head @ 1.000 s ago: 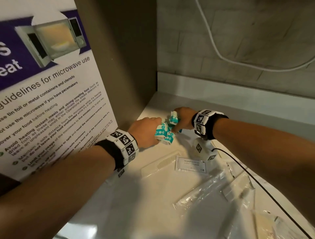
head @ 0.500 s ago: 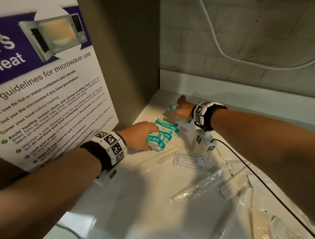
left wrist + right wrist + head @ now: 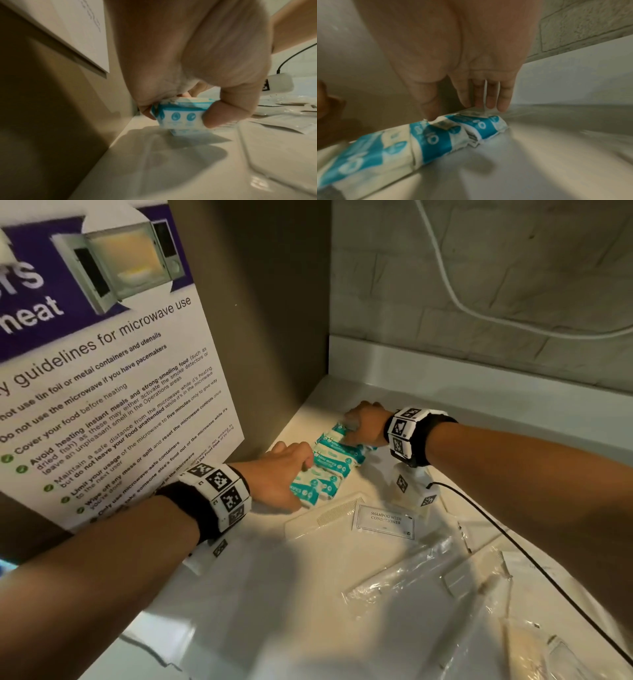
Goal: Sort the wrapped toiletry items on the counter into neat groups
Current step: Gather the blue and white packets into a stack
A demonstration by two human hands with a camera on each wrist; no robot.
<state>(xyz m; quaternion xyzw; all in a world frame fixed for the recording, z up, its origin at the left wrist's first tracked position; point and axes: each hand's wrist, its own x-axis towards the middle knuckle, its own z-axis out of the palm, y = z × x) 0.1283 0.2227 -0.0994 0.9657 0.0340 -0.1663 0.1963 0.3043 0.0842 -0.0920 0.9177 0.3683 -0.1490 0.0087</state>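
Both hands had spread the wipe packs (image 3: 334, 463) into a row; left hand (image 3: 279, 474) fingers clamped on the near pack; right hand (image 3: 364, 424) fingers straight, pressing the far pack flat on the bench (image 3: 274, 594).

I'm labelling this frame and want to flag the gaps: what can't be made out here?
- Head view: the left hand covers the near end of the wipe packets; their count is uncertain.
- Head view: clear wrappers are blurred, contents unreadable.
- Right wrist view: packet print is blurred under the right hand.
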